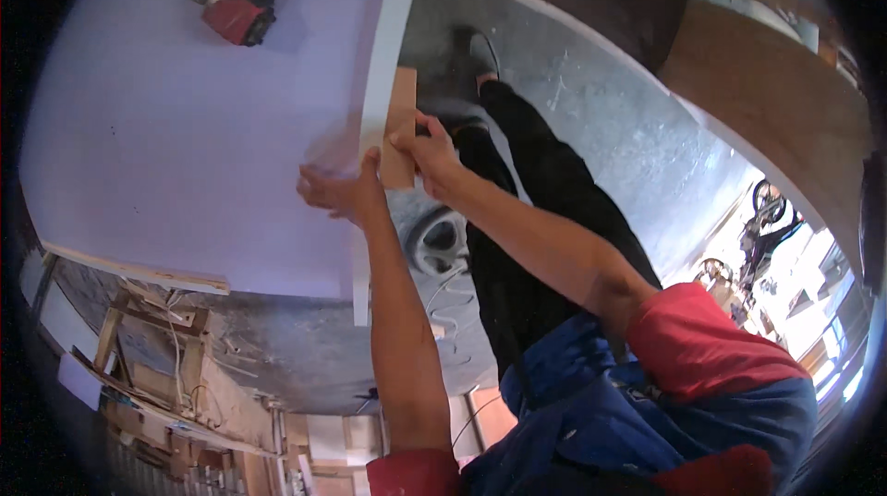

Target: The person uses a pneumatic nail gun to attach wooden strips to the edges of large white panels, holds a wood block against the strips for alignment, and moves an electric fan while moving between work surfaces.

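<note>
A large pale lilac-white panel (pixel 212 145) lies to my left, its long white edge (pixel 377 80) running away from me. Against that edge stands a flat tan strip of wood or board (pixel 403 94). My right hand (pixel 431 152) has closed on the strip from the right, its thumb across the face. On the panel's edge, beside the strip, my left hand (pixel 337 191) rests with fingers stretched over the surface and the thumb at the edge. A red and black power tool (pixel 236 18) lies on the far part of the panel.
A grey concrete floor (pixel 591 117) spreads right of the panel. Near my legs sits a round grey object (pixel 439 239) with a cable. Curved-looking wooden boards (pixel 767 71) stand at right. A wooden frame (pixel 111 339) and stacked timber are at lower left; a motorcycle (pixel 765 219) is outside.
</note>
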Tool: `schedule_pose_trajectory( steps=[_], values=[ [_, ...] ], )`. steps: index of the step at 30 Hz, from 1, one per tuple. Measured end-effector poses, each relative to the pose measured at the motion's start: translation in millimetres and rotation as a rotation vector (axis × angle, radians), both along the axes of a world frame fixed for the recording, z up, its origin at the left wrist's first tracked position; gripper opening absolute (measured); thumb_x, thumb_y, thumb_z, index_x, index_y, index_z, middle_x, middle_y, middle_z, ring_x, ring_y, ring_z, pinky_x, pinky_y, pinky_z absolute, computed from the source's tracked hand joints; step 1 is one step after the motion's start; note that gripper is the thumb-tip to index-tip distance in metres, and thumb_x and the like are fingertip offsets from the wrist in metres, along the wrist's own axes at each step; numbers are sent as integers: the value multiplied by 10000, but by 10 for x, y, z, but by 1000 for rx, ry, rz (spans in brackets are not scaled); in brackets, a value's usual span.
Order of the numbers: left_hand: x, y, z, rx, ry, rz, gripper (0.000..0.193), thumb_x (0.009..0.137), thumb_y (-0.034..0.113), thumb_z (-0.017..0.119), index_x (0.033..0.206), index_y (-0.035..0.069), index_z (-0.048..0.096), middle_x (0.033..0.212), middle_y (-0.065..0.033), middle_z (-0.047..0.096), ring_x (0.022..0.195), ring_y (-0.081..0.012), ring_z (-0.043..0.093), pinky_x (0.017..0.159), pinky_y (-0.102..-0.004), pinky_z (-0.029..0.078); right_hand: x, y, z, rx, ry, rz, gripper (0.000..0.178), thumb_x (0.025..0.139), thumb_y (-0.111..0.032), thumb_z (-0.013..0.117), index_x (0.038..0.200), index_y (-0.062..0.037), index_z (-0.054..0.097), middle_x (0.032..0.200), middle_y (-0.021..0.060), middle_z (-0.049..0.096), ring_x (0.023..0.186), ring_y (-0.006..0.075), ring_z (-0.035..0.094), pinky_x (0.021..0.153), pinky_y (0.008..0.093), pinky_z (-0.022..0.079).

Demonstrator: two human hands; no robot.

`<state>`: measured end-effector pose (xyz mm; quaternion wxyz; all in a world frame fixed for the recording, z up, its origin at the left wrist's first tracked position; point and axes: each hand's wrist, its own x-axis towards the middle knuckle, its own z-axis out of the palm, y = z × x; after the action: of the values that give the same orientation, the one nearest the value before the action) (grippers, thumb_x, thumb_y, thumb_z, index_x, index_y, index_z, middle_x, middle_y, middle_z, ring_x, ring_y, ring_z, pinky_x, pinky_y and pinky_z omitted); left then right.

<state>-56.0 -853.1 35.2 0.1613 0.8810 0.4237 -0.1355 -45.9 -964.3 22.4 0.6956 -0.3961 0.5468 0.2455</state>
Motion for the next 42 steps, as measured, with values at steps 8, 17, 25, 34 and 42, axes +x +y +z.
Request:
schedule_pose_trajectory(
  steps=[8, 17, 25, 34, 42],
  values=[
    [-53, -112, -33, -192, -119, 24, 1008, 697, 345, 817, 1498, 112, 252, 1588, -222, 115, 1439, -506, 82, 1068, -697, 235, 255, -128, 240, -302, -385, 124, 636, 866, -7, 650, 1433, -79, 373, 1044, 104, 646, 918, 154, 623, 763, 301, 520],
    [0, -182, -81, -176, -112, 128, 994, 720, 276, 802, 1515, 134, 222, 1604, -178, 108, 1435, -493, 130, 1074, -696, 221, 1289, 606, 636, -200, -963, 1028, 551, 846, -92, 671, 1364, -77, 484, 1027, 124, 656, 937, 163, 623, 823, 299, 502],
    [-58, -119, -42, -191, -159, 252, 1121, 672, 286, 838, 1548, 160, 150, 1626, -93, 100, 1479, -401, 74, 1076, -744, 105, 2880, 361, 371, -1479, -1539, 1781, 635, 715, -12, 580, 1332, -24, 427, 1185, 237, 560, 1123, 390, 530, 986, 460, 400],
    [-26, -307, -13, -32, -133, 512, 1222, 616, 426, 865, 1556, 198, 118, 1606, -181, 113, 1459, -470, 53, 1058, -767, 60, 3694, 378, 608, -822, -1575, 2344, 638, 761, -50, 630, 1362, -109, 423, 1150, 241, 614, 1066, 441, 596, 877, 490, 516],
    [-163, -608, -225, 58, -218, 581, 1059, 735, 512, 754, 1553, 204, 158, 1609, -157, 132, 1465, -462, 25, 1063, -760, 27, 3425, -723, 1594, -837, -1177, 2400, 227, 783, -169, 733, 926, 1, 685, 769, 174, 698, 721, 287, 697, 651, 391, 542]
  ],
)
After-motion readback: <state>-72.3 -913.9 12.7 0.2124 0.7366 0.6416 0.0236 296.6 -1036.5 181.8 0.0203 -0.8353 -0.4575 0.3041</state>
